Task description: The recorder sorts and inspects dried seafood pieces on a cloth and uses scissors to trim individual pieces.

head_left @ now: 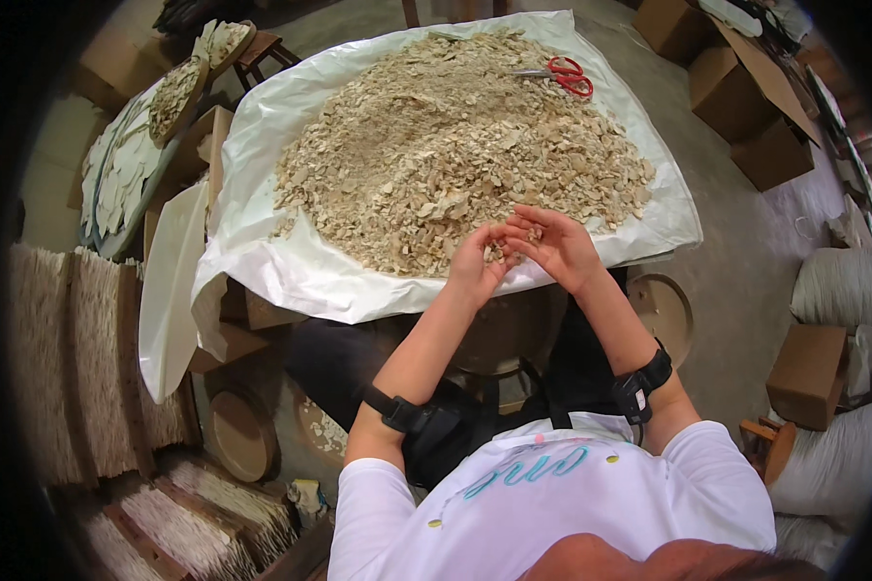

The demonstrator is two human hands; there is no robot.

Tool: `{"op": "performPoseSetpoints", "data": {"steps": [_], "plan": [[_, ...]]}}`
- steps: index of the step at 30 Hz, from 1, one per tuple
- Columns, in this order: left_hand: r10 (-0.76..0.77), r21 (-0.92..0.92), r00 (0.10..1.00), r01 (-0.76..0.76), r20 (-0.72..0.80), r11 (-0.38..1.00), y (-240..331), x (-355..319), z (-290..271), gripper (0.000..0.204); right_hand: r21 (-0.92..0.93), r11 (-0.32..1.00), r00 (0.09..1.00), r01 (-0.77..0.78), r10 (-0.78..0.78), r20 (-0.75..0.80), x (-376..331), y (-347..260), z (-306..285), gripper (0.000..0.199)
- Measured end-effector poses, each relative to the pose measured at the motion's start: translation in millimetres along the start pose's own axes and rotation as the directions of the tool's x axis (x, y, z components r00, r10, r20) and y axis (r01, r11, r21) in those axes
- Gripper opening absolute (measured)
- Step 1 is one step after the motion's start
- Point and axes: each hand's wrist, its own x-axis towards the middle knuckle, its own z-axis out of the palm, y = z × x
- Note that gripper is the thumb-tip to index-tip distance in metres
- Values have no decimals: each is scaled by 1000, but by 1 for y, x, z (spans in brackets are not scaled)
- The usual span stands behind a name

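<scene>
A wide heap of pale, dried, flake-like pieces [397, 155] covers a white plastic sheet [252, 257] in front of me. Over its near edge, both hands meet. My left hand [480, 266] is cupped, its fingers curled around a few small flakes [495, 253]. Beside it, touching at the fingertips, my right hand [560, 250] has bent fingers with a small pale flake [534, 233] between them. The exact kind of the pieces cannot be made out. Red-handled scissors [569, 76] lie on the far right of the heap.
Cardboard boxes [746, 92] stand at the far right, with another box [806, 376] and white sacks [843, 286] nearer. At left are stacked pale sheets [44, 358] and round trays bearing flakes [176, 97]. Round lids [242, 434] rest low beside my legs.
</scene>
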Motion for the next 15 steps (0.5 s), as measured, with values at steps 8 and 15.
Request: {"op": "performPoseSetpoints", "data": {"steps": [8, 15], "plan": [[-8, -21, 998, 7, -64, 1000, -2, 3, -3, 21, -143, 988, 998, 61, -63, -6, -1, -3, -9, 37], [18, 27, 989, -14, -147, 1000, -11, 4, 5, 18, -631, 748, 978, 203, -192, 87, -9, 15, 10, 24]]}}
